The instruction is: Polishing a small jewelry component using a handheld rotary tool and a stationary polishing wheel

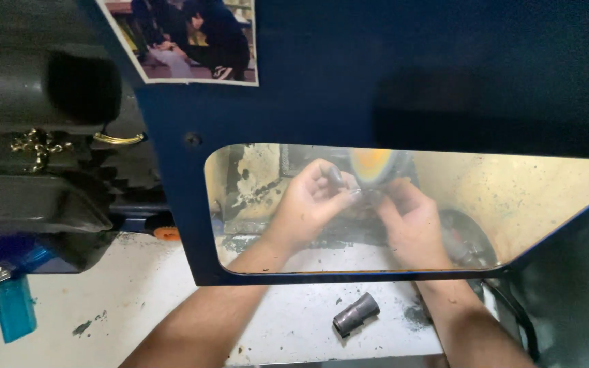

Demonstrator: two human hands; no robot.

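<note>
— Both hands, left (311, 201) and right (410, 221), mid-frame behind the clear shield (547, 197). Why?
— Safe from bits off the wheel (371, 165). Pinching one small dark part (361, 196) together, just under it.
— And lower middle?
— Grey tube (356, 314) lying on the worktop (138, 293).

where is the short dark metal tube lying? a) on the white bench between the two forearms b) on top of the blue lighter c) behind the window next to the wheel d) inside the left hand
a: the dark tube lies on the white bench, in front of the blue guard, between the forearms, while both the left hand and the right hand work behind the window.
</note>
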